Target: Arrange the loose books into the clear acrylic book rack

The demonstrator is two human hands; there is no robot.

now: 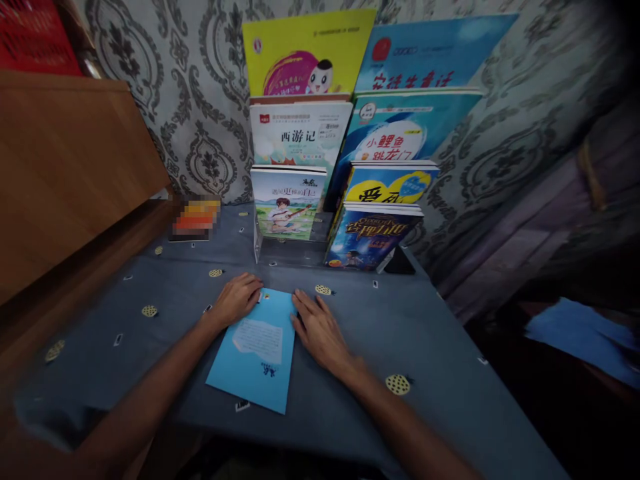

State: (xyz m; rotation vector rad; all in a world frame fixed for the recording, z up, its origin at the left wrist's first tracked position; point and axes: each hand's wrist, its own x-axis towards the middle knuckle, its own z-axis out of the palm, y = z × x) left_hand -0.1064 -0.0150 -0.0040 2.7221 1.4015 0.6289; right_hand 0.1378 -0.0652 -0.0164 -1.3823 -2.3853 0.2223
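One thin sky-blue paperback (260, 348), closed, flat on the pineapple-print tablecloth (370, 353), between both hands and in front of the clear book stand (293, 255).

Progress, as far as visible: seven titles upright in the stand, in two columns. On one side, back to front: lime-yellow picture book (305, 47), Journey to the West volume (300, 130), guitar-player storybook (287, 207). On the other: Andersen fairy-tale book (435, 47), teal carp book (430, 113), blue-and-yellow book (393, 183), dark-blue book (370, 237). Outside the stand: the sky-blue paperback; handling apparently unfinished.

Appearance: plain bright cover, probably the back one, edges straight, corners seemingly sharp. Pale, ragged-edged text panel (257, 339) at the middle, print too small to read. Dark logo (269, 370) toward the near edge; tiny marks at the far edge.

Left hand (239, 297): palm down at the far corner, fingers close together and bent; pinching or merely resting, cannot tell. Right hand (320, 330): palm down, fingers loosely spread, fingertips along the opposite edge.
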